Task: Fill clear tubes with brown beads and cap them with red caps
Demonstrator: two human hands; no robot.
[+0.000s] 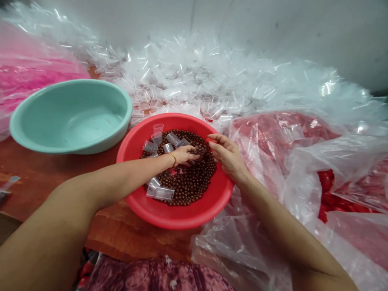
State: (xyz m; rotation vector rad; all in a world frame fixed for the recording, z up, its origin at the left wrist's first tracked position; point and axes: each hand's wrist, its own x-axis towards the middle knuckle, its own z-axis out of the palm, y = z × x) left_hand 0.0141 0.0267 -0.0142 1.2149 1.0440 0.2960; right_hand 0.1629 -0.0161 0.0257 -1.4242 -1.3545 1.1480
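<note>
A red basin [141, 209] sits in front of me, filled with small brown beads [192, 181] and several little clear plastic bags [160, 192]. My left hand [184, 155] reaches over the beads, its fingers pinched on a small bag [200, 151] with brown beads in it. A gold bangle circles that wrist. My right hand [227, 155] hovers at the basin's right rim, fingers curled toward the same little bag and touching it at its right side.
An empty teal basin [70, 115] stands to the left on the brown surface [30, 169]. A heap of clear small bags [215, 78] fills the back. Big plastic sacks of red goods [338, 193] lie at right, a pink-filled one [21, 76] at left.
</note>
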